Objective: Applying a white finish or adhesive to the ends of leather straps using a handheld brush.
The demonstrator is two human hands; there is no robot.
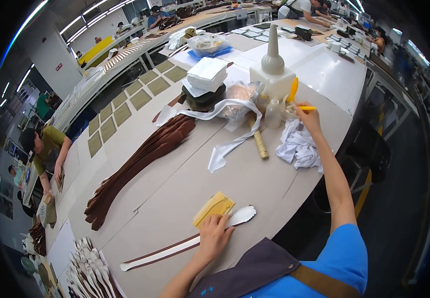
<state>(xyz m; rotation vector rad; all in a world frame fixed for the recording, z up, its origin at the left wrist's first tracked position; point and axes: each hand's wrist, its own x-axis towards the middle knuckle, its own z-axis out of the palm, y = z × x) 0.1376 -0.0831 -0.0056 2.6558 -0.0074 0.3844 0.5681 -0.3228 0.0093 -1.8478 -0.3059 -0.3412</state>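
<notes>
Dark apron [255, 263], foreground; just beyond, a brown-and-white strip [175, 251] lies on the table [185, 184] under the left hand [214, 239], whose grip is too hidden to tell. Right hand [310, 120]: grip closed around a yellow-handled tool [308, 108]. Good practice: keep the strip flat, uncreased.

Left hand [214, 238] palm-down, right hand [308, 119] stretched forward

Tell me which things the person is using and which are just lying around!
Probably in use:
brown-edged white strip, under the left hand
yellow stick, in the right hand

Probably lying about:
crumpled white cloth
stack of white squares
long white ribbon
</notes>
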